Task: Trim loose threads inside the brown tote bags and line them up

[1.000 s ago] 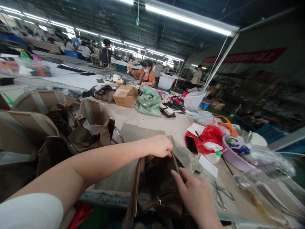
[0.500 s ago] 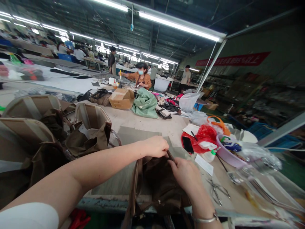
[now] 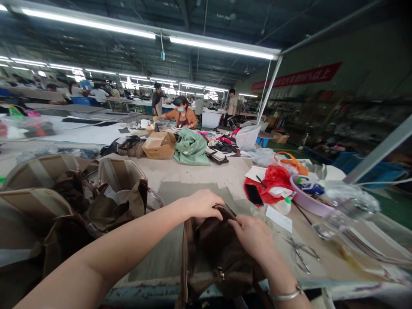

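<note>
A dark brown bag (image 3: 212,253) stands at the near edge of the work table (image 3: 193,171), its top open toward me. My left hand (image 3: 204,202) reaches across from the left and pinches the far top edge of the bag, fingers closed. My right hand (image 3: 254,236) grips the same top edge from the near right side, fingers curled on the fabric. A silver bracelet (image 3: 285,295) sits on my right wrist.
Several tan bags (image 3: 119,184) stand at the left. A red plastic bag (image 3: 273,180) with a black phone (image 3: 253,194), a pink basin (image 3: 309,201), scissors (image 3: 301,253), a white slip (image 3: 278,218) lie right. A cardboard box (image 3: 159,145), green cloth (image 3: 191,148) and a seated person (image 3: 182,115) are beyond.
The camera has tilted up a little. My right hand moved up from the bag's side to its top edge, close to my left hand, and both now hold the rim.
</note>
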`<state>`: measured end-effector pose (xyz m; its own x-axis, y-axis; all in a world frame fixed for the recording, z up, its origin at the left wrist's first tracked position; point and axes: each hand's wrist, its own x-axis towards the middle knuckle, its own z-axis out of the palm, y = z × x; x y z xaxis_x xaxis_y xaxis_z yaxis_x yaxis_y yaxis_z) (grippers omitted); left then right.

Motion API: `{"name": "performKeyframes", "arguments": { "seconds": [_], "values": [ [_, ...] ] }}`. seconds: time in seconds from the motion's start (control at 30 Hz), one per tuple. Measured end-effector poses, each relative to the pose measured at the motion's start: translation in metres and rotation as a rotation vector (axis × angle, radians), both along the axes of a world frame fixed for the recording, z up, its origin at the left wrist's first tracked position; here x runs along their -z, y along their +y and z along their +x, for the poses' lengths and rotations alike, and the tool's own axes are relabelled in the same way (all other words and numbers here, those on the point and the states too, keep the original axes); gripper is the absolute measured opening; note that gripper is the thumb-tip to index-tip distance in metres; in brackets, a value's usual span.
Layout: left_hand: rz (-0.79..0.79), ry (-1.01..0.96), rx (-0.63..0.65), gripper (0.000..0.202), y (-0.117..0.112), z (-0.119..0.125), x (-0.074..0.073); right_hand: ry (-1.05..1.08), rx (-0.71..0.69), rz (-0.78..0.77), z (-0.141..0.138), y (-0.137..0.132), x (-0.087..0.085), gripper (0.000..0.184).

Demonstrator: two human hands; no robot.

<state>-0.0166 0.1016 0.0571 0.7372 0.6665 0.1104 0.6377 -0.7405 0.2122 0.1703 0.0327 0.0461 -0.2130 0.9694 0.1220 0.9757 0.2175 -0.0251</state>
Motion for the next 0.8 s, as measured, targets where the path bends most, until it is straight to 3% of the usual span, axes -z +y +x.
{"name": "performKeyframes", "arguments": {
  "seconds": [0.27,0.43,0.53,0.63,0.7,0.8],
  "values": [
    [0.048,0.005,0.009,0.018,0.003,0.008,0.000,0.095,0.018,-0.007,0.012,-0.002,0.001,0.041],
    [0.044,0.003,0.009,0.014,0.004,0.007,0.000,0.237,-0.061,-0.086,0.013,-0.002,-0.007,0.047],
    [-0.005,-0.009,0.012,0.013,0.003,0.008,0.001,0.213,-0.074,-0.046,0.007,0.005,-0.011,0.035],
    [-0.057,-0.077,-0.036,0.031,0.000,0.007,0.001,0.176,-0.087,-0.027,0.001,0.012,-0.010,0.022],
    [-0.029,-0.097,-0.076,0.035,-0.004,0.005,-0.001,0.144,-0.091,-0.029,-0.001,0.016,-0.007,0.020],
    [0.103,-0.027,-0.095,0.024,-0.012,0.003,-0.003,0.104,-0.096,-0.044,-0.001,0.020,-0.004,0.025]
  ]
}}
